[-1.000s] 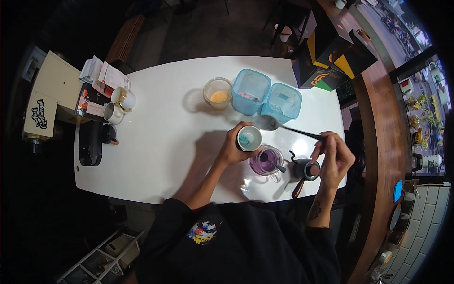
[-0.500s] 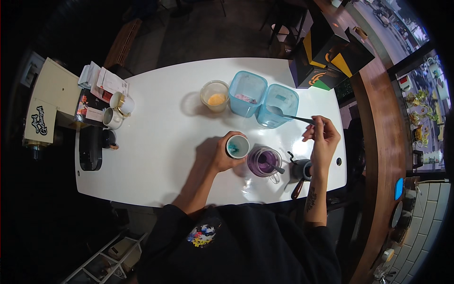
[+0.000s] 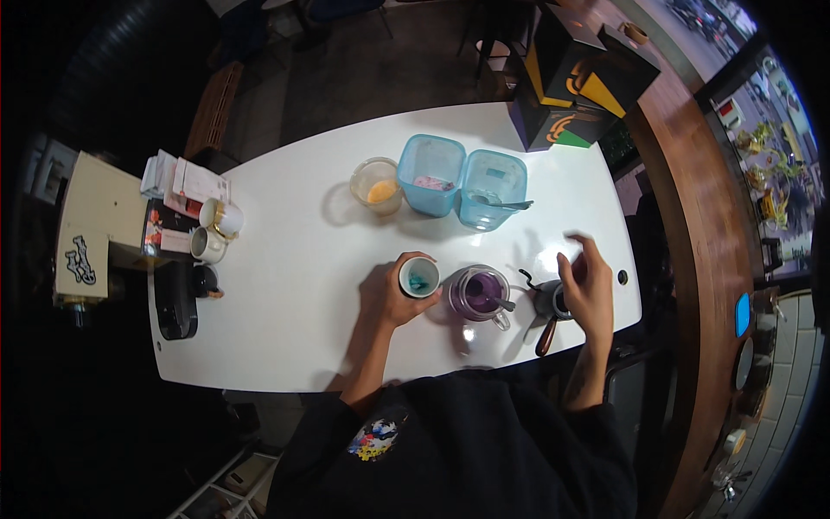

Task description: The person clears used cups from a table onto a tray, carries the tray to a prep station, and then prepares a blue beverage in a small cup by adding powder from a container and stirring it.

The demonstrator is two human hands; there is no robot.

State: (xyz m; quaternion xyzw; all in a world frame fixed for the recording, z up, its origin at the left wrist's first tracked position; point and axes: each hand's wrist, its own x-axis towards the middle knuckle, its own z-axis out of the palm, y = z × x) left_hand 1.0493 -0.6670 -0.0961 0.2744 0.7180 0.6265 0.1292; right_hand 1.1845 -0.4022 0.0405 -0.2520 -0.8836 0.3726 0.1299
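One small white round cup [image 3: 419, 278] is grasped by the left hand [image 3: 399, 304], left of a clear glass mug [image 3: 471, 298]. The right hand [image 3: 590, 287], fingers parted and empty, is near a dark grey pot [image 3: 545, 301]; farther, a grey spoon [image 3: 512, 205] rests in a translucent blue plastic tub [image 3: 485, 216].

The small cup [image 3: 419, 278] was pale inside and round at its rim, and it stood about upright in the grip of the left hand [image 3: 399, 304], with its mouth facing up. A teal substance [image 3: 418, 283] lay at its bottom. Whether the cup touched the surface [image 3: 294, 285] could not be told. The dark spoon [image 3: 516, 205] rested in the right-hand one of two translucent blue containers [image 3: 481, 217], its handle sticking out over the right rim.
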